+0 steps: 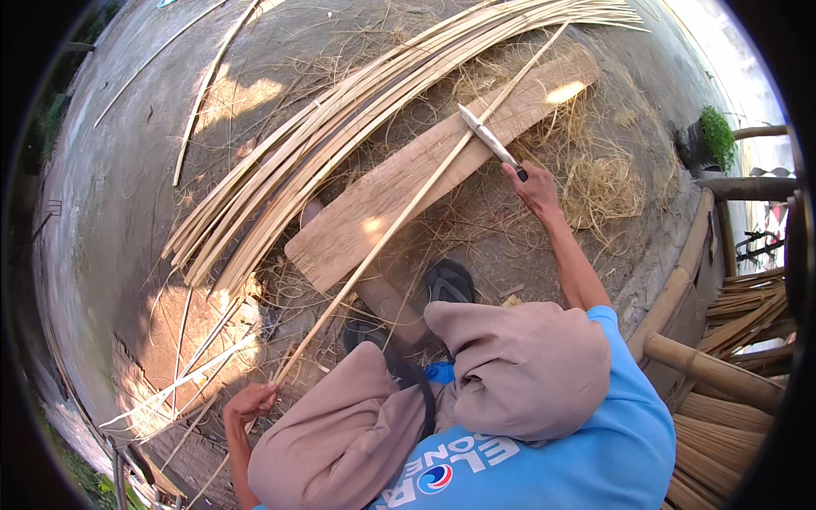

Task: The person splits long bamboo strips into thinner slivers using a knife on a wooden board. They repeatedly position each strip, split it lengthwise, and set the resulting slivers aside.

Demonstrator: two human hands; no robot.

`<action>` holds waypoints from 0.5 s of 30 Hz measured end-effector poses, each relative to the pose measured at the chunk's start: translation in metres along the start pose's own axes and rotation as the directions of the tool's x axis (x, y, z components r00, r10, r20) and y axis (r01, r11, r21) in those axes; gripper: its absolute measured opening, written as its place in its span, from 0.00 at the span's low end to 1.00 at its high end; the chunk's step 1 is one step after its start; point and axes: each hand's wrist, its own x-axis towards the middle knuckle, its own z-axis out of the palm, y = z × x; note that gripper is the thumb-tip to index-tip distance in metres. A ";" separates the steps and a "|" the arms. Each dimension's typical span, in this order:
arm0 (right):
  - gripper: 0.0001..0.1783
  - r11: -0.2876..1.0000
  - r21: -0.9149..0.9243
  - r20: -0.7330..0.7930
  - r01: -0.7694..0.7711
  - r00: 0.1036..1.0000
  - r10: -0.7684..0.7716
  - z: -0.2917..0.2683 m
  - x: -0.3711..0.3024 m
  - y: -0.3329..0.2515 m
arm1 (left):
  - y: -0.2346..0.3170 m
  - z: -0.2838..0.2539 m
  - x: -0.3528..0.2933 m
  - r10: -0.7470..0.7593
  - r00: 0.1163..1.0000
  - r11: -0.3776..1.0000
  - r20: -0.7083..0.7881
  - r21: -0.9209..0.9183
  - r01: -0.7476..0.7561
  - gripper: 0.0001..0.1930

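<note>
My right hand point(537, 189) is closed round the dark handle of a knife point(486, 134). Its pale blade lies across a long thin bamboo strip point(406, 212), above a wooden plank point(391, 200). The strip runs slantwise over the plank, from its far right end down to my left hand point(252, 403), whose fingers pinch it near its lower end. Whether the blade edge bites into the strip cannot be made out.
A long bundle of split bamboo strips point(340, 110) lies beyond the plank. Curly shavings point(599, 183) heap at its right. Loose sticks point(204, 374) lie at the lower left. A bamboo bench frame point(680, 280) with more strips point(722, 425) stands at right, near a potted plant point(718, 138).
</note>
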 end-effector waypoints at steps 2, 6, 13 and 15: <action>0.38 0.996 0.083 0.117 -0.040 0.993 0.030 0.000 -0.003 -0.016 | -0.016 -0.025 -0.005 -0.007 0.998 0.995 -0.057 0.102 0.013 0.23; 0.37 0.832 0.404 0.456 -0.380 0.872 0.177 0.014 -0.046 -0.051 | -0.027 -0.028 0.005 0.160 0.945 0.873 -0.284 0.488 -0.001 0.28; 0.36 0.642 0.590 0.447 -0.489 0.861 0.244 0.044 -0.074 -0.056 | 0.122 0.135 0.118 0.701 0.621 0.684 -0.351 0.576 -0.448 0.27; 0.36 0.750 0.518 0.396 -0.411 0.893 0.216 0.053 -0.084 -0.065 | 0.129 0.141 0.131 0.655 0.622 0.748 -0.429 0.485 -0.453 0.27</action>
